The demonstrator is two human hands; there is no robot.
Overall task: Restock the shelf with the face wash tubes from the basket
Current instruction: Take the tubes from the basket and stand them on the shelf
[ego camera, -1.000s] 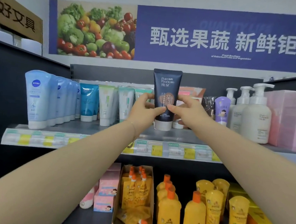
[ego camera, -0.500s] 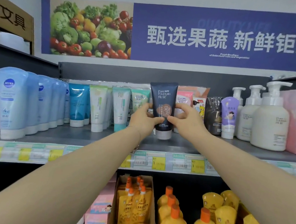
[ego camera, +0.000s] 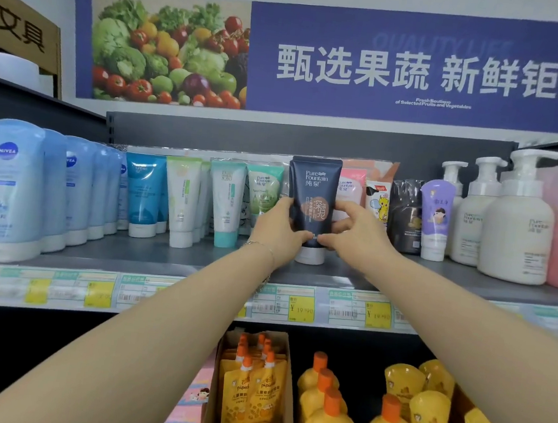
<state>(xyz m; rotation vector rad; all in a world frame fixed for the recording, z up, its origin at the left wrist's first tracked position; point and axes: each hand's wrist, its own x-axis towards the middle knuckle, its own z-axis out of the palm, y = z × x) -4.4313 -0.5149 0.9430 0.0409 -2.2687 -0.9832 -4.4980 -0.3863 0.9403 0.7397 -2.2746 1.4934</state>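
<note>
The navy Pure Fountain face wash tube [ego camera: 312, 194] stands upright, white cap down and label facing out, at mid-width of the top shelf [ego camera: 163, 254], set back from its front edge. The cap appears to touch the shelf surface, but the hands partly hide the contact line, so this is not confirmed. The left hand [ego camera: 277, 230] grips the tube's left side and the right hand [ego camera: 354, 233] grips its right side. On each hand the fingers curl round the tube's edge and the thumb presses low on the front, just above the cap. Judgement: the 2-handed hold squares the label to the aisle and steadies a tall tube on a narrow cap before letting go. The slot lies between the green Pure Fountain tube [ego camera: 262, 189] on the left and the pink tube [ego camera: 350, 191] on the right, which fits same-brand grouping. The navy tube overlaps the pink one, so it sits nearer the front edge than that row. Both forearms reach up and forward, nearly straight, converging at the tube, with a bracelet [ego camera: 262, 245] on the left wrist. The basket is not in view. Step in hand: final placing, with release not yet made.
</note>
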